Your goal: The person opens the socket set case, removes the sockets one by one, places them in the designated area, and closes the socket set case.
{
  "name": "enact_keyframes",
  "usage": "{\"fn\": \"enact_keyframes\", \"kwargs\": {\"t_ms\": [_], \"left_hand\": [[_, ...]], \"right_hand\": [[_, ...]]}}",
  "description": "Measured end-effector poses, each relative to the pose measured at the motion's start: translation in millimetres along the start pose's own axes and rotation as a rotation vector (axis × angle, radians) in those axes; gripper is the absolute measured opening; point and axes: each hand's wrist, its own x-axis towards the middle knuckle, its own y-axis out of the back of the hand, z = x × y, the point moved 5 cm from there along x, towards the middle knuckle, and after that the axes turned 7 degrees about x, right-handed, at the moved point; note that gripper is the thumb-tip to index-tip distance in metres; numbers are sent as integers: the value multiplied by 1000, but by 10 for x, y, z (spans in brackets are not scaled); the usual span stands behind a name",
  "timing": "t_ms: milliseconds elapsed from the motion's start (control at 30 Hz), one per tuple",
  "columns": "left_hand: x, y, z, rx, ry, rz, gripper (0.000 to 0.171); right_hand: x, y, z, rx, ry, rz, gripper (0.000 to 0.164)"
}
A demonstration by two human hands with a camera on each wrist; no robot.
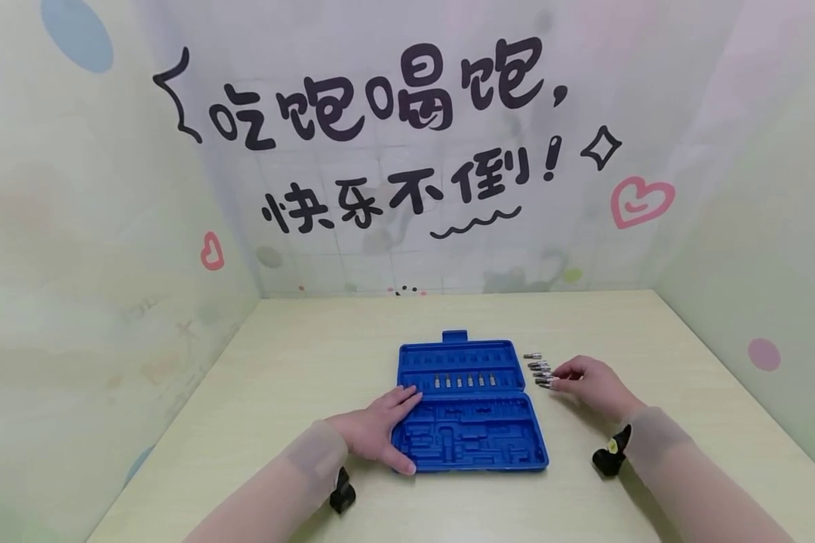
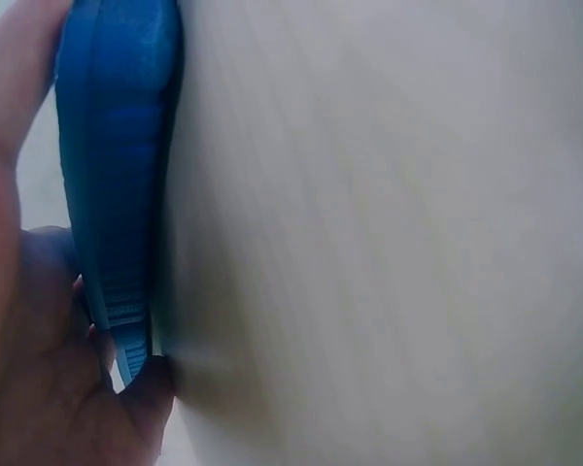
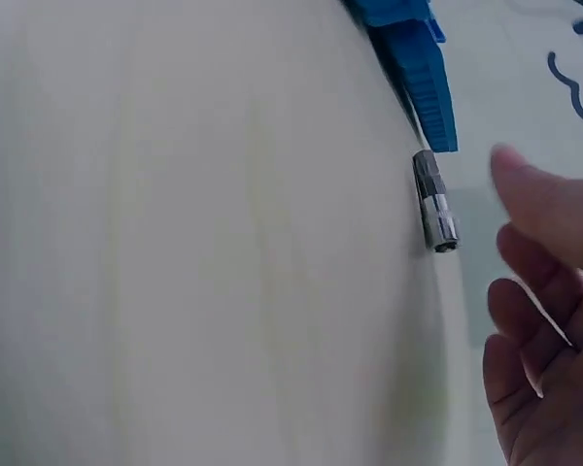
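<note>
A blue plastic bit case lies unfolded flat on the table. Several short silver bits stand in a row in its far half; the moulded slots of the near half hold nothing. My left hand rests on the case's left edge, fingers spread over it and thumb at the near corner. Just right of the case lie several loose metal bits in a column. My right hand is beside the nearest ones, thumb and fingers apart in the right wrist view, where a single bit shows on the table.
The pale wooden table meets a printed back wall and side walls on the left and right. A black wrist camera sits below the left wrist, another camera below the right.
</note>
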Motion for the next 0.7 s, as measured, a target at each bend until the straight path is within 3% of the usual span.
{"fn": "enact_keyframes", "kwargs": {"t_ms": [167, 367, 500, 700], "left_hand": [[5, 6, 5, -1, 0, -3, 114], [-5, 1, -7, 5, 6, -4, 115], [-12, 1, 3, 4, 9, -5, 115], [-18, 3, 7, 4, 10, 0, 114]], "right_hand": [[49, -19, -359, 12, 14, -6, 31], [181, -324, -745, 123, -94, -15, 38], [217, -534, -851, 137, -150, 33, 32], [205, -753, -820, 123, -229, 68, 27]]}}
